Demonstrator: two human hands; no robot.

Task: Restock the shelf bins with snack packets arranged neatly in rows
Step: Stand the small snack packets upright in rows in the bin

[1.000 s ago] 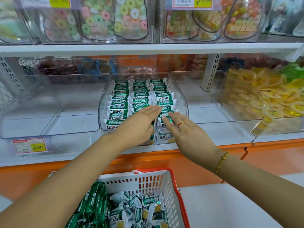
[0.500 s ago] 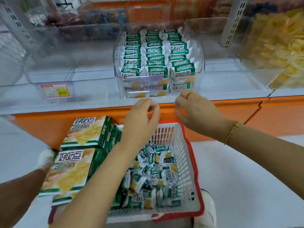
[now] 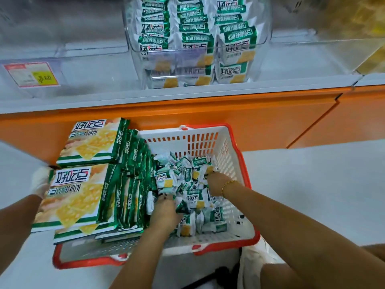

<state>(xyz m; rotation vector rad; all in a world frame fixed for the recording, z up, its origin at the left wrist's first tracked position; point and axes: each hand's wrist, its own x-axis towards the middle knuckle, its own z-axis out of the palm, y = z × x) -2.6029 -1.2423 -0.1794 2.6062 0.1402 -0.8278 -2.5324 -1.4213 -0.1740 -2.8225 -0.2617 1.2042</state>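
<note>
Both the left hand (image 3: 166,211) and the right hand (image 3: 216,184) are sunk in the loose snack packets (image 3: 193,197) in the basket (image 3: 198,140), fingers buried so a grasp cannot be told, while the shelf bin (image 3: 129,38) lies straight ahead, above.

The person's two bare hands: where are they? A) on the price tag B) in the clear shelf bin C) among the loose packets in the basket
C: the left hand and right hand both reach into the loose packets inside the basket.
</note>
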